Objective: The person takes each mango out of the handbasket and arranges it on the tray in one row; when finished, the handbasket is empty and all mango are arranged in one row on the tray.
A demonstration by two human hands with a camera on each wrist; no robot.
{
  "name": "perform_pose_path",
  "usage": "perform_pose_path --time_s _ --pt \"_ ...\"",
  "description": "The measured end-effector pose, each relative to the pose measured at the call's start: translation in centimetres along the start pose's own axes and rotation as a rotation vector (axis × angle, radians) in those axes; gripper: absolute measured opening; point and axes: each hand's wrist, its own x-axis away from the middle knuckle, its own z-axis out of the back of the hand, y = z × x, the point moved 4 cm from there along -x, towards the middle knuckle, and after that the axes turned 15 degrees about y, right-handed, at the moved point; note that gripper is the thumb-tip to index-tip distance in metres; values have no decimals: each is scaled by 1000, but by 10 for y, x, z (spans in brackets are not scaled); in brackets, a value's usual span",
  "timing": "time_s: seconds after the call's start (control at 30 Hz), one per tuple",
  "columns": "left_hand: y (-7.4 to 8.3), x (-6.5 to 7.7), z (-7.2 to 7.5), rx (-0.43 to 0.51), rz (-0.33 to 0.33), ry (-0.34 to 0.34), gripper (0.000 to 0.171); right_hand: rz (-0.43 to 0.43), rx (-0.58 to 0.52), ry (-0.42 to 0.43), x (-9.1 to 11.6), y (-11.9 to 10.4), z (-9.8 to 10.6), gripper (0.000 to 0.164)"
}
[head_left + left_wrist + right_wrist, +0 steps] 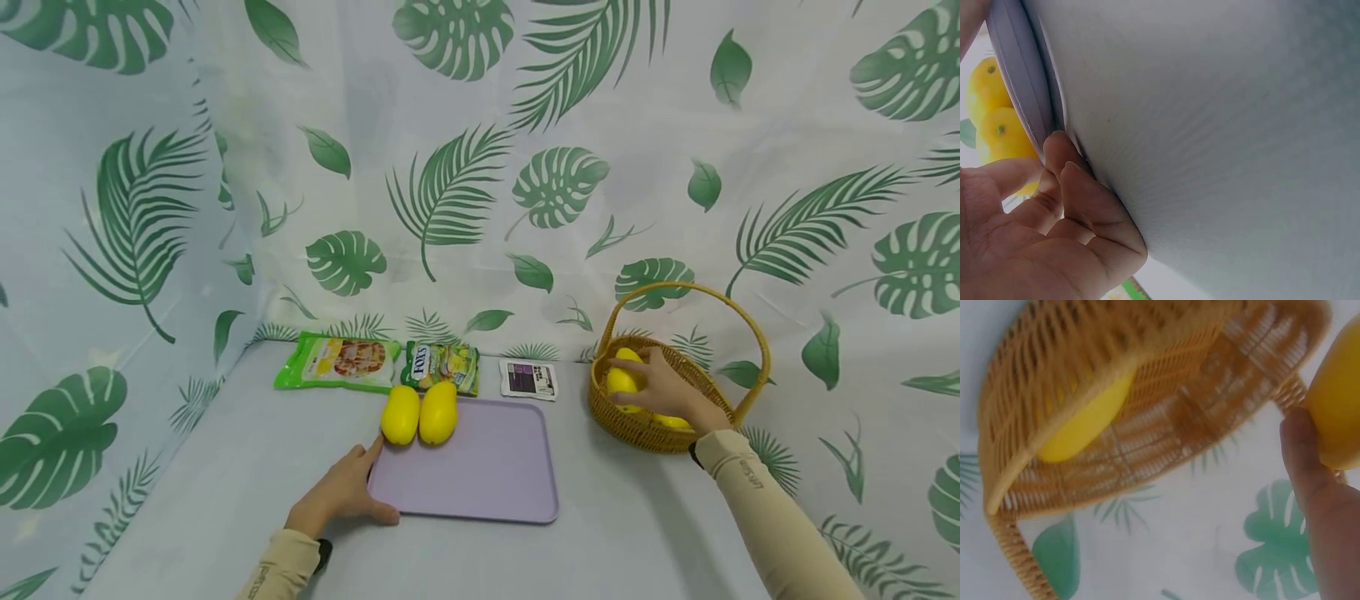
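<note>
My right hand (663,387) grips a smooth, oval yellow fruit, mango-like (622,381), at the left side of the wicker basket (637,432). In the right wrist view the held fruit (1341,400) is beside the basket's rim, thumb against it. Another yellow fruit (1088,425) lies inside the basket. My left hand (341,487) holds the lilac tray (487,475) at its left edge, thumb by the near corner. Its curled fingers (1097,206) meet the tray's rim in the left wrist view. Two more yellow fruits (420,414) lie side by side at the tray's far left.
Behind the tray lie a green food packet (352,360), a FOX'S candy bag (442,367) and a small white-and-dark packet (529,379). The basket's tall arched handle (693,287) rises over it. A leaf-patterned cloth (465,167) hangs behind the table.
</note>
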Motion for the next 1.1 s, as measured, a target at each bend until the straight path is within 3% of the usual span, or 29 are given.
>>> perform_pose_path --time_s 0.4,0.73,1.1 --pt "-1 -4 -2 -2 5 3 133 68 -11 43 -13 -30 -23 76" --pt "-2 -5 0 -1 -2 18 133 143 -64 -3 -28 -84 -54 76" --pt "-1 -1 -1 3 7 -5 132 153 -72 -62 -37 -112 -94 75"
